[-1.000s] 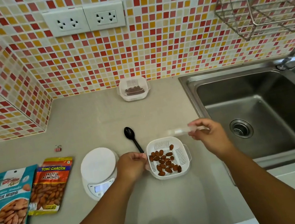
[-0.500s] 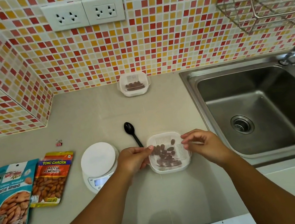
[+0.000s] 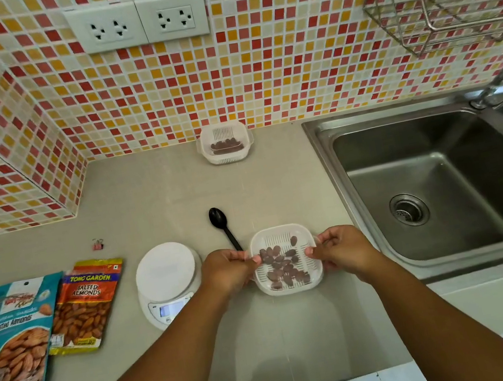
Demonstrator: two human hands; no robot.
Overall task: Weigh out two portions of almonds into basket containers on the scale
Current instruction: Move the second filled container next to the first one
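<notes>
between both hands (image 3: 229,270) (image 3: 341,248), lidded almond basket (image 3: 289,286)

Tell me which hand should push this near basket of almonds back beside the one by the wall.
Either, slightly the left. Both the left hand and right hand pinch the near basket; the far basket sits up and left of it.

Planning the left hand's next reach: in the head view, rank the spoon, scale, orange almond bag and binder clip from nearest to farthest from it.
From the left hand:
1. Spoon, just behind it.
2. Scale, to its left.
3. Orange almond bag, farther left.
4. Binder clip, back left.
</notes>
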